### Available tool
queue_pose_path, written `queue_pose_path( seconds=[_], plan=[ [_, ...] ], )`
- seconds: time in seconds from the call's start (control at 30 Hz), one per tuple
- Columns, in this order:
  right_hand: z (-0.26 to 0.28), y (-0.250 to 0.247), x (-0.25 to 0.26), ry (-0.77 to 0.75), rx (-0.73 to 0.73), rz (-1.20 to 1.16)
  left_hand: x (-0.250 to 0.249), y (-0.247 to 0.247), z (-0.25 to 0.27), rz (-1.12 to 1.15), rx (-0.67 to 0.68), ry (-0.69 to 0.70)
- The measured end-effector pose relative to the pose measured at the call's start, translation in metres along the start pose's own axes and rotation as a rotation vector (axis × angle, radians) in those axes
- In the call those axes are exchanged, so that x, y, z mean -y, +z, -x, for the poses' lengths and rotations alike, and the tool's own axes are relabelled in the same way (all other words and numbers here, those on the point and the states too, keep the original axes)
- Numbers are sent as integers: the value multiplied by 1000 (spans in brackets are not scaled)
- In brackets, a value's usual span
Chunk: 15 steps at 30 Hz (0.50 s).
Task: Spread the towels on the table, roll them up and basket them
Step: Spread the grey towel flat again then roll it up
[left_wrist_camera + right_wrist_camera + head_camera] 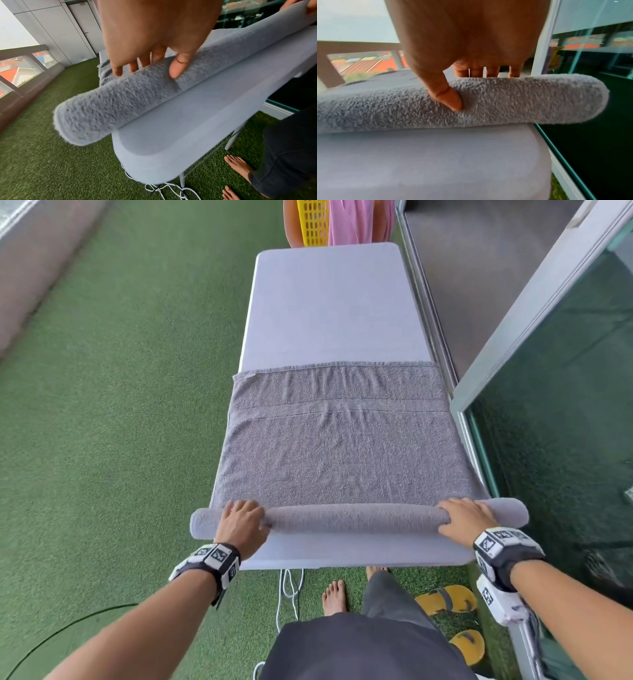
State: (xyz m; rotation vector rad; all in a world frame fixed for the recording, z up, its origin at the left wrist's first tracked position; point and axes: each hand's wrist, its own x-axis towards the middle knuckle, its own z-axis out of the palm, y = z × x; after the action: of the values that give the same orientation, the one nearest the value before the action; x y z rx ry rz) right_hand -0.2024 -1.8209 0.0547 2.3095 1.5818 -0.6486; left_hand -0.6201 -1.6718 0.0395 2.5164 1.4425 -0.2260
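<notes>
A grey towel [339, 440] lies spread across the near half of a pale worktop [329, 302], its near end wound into a tight roll [356, 518] that runs parallel to the worktop's near edge and overhangs both side edges. The left hand [241, 523] and right hand [466, 517] each curl over the roll near its ends, fingers [118, 70] draped over the far side and thumbs pressed into the near side, gripping it. Beyond the far edge stand a yellow basket [313, 222] and pink cloth [352, 220].
</notes>
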Motion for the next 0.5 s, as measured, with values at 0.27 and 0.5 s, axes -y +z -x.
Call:
queue_pose_path(
  seconds=[0.27,0.5],
  plan=[
    [12,20,-3,-2,-41,45,-8,15,9,48,79,-18],
    [-9,-9,-1,16,-30,-27,0,6,0,57,-53,8]
  ],
)
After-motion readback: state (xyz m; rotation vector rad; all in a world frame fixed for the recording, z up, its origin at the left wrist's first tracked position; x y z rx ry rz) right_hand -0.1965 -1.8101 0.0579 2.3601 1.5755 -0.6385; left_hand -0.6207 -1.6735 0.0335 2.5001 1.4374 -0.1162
